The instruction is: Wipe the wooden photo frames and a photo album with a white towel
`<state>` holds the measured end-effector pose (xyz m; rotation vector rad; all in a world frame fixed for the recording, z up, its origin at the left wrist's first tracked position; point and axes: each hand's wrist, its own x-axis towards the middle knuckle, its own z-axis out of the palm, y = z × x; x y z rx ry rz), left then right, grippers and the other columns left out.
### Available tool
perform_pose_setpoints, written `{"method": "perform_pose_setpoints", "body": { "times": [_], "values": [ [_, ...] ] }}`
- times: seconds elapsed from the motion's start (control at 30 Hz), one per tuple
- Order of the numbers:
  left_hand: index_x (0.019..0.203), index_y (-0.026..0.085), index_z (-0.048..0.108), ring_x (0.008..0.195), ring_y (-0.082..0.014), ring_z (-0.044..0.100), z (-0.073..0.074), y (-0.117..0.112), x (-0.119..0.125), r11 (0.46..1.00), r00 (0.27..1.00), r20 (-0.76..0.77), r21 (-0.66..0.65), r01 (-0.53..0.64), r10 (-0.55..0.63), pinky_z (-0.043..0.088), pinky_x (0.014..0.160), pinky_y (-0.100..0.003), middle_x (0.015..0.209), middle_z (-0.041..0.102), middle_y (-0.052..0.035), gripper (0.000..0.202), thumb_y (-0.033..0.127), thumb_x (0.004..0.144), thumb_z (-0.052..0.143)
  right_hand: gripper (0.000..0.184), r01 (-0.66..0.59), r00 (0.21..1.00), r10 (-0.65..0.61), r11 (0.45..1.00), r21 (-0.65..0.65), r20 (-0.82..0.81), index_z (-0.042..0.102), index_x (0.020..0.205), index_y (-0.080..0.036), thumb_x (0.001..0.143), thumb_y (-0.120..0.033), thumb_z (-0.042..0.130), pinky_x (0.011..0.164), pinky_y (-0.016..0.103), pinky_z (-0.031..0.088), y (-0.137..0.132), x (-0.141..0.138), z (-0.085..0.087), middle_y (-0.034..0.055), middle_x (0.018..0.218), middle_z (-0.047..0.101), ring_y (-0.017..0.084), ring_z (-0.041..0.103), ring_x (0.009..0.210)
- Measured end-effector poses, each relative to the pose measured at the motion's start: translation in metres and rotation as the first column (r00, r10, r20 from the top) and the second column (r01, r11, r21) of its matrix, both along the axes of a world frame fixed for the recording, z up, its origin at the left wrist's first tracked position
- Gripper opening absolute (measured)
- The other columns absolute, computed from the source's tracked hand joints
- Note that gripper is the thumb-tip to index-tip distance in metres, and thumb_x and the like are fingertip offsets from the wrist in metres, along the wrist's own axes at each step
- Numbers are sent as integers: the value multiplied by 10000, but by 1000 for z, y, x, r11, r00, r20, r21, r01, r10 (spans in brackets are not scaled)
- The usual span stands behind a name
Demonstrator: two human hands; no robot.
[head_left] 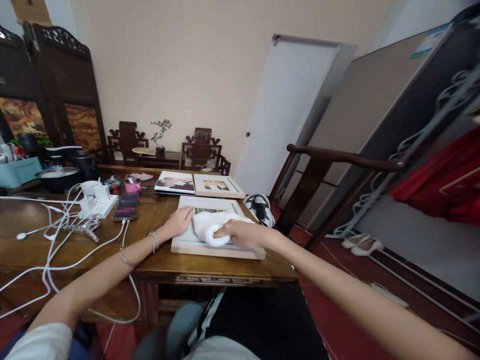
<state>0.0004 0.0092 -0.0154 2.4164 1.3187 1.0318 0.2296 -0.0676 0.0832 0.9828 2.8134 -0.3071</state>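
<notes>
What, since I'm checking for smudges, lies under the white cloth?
A pale frame with a picture; a dark strip of it shows beyond the cloth, but the covered part cannot be seen.

Left arm [108, 272] extended forward, left hand [177, 223] palm down, right arm [337, 275] angled inward, right hand [242, 234] curled

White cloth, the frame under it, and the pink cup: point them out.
White cloth [206, 225], head view: its bunched upper surface.
Frame [217, 251], head view: its near edge.
Pink cup [132, 187], head view: its outer wall.
</notes>
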Motion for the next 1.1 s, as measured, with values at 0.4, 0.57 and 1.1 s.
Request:
{"method": "perform_pose_setpoints", "body": {
  "times": [0.4, 0.57, 1.1],
  "values": [
    [1413, 51, 316, 1435, -248, 178, 10, -3, 4, 1000, 986, 167, 22, -10, 6, 174, 1189, -434, 1508, 307, -168, 573, 416, 978, 241, 528, 301, 952, -305, 938, 174, -5, 505, 1331, -153, 842, 0, 375, 902, 702, 339, 37, -91, -17, 206, 1329, 505, 397, 355, 1275],
    [1236, 127, 536, 1344, -228, 394, 9, -4, 3, 999, 989, 142, 25, 24, -27, 273, 1160, -408, 1352, 534, -115, 503, 404, 989, 196, 584, 207, 977, -211, 976, 73, 44, 599, 1253, -244, 790, 40, 385, 945, 574, 383, -3, -59, -18, 150, 1242, 587, 331, 418, 1256],
    [1132, 122, 576, 1066, -217, 609, 2, 5, -3, 998, 999, -29, 67, 18, -16, 454, 992, -352, 1125, 656, -129, 366, 249, 935, 295, 591, 245, 969, -242, 962, 117, -41, 630, 1214, -150, 727, 74, 381, 963, 637, 321, -42, -61, -10, 200, 1147, 644, 372, 446, 1247]
  ]
}}
